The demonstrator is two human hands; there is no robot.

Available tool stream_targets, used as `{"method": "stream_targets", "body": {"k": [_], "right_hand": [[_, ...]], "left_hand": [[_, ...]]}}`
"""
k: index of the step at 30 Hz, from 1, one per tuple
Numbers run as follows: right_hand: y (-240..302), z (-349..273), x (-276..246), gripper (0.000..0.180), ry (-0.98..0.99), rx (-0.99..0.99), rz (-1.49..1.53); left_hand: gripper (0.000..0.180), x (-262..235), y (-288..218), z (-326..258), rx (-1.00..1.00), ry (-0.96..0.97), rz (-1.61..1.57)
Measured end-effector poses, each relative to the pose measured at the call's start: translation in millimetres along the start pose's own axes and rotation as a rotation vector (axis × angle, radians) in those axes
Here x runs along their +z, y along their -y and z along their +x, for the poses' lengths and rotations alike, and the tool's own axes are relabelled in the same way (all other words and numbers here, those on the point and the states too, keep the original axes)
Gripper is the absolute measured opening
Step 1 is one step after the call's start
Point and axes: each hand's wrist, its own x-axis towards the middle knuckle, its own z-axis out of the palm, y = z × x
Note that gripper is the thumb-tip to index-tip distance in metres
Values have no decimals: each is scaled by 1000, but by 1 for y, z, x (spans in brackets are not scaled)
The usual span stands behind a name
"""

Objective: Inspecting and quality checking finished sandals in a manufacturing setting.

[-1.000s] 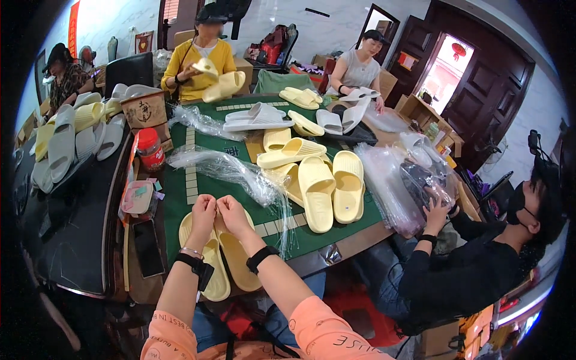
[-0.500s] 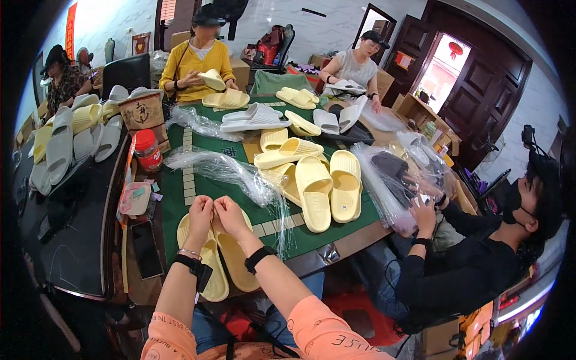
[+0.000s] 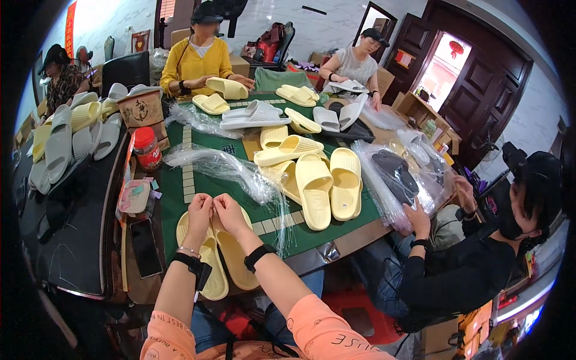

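Two cream-yellow slide slippers, a left one (image 3: 213,273) and a right one (image 3: 239,261), lie side by side at the near edge of the green table mat, partly under my forearms. Over their upper ends, my left hand (image 3: 200,215) and my right hand (image 3: 229,213) meet with fingertips pinched close together. Whatever sits between the fingers is too small or hidden to make out. Just beyond my hands spreads a bundle of thin clear plastic strands (image 3: 231,177). To its right rests another pair of yellow slippers (image 3: 315,193), soles down.
Grey slippers (image 3: 255,114) and more yellow ones fill the table's middle. Clear plastic bags (image 3: 384,192) lie at right, near a co-worker in black. At left are a phone (image 3: 146,249), a red-lidded jar (image 3: 147,149) and a black table (image 3: 72,240) piled with slippers. Other co-workers sit opposite.
My hands stay pinched in nearly the same place. The co-worker in yellow has shifted the slippers at their hands. The co-worker in black has leaned down and drawn one hand back from the bags.
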Motion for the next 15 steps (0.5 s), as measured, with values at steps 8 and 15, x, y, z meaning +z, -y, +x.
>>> {"method": "stream_targets", "body": {"k": [8,15], "right_hand": [[-8,4,2,11,13,35,39],[-14,6,1,14,-14,-6,46]], "left_hand": [[7,-3,3,2,-18,28,15],[6,0,3,2,-11,15,-29]]}}
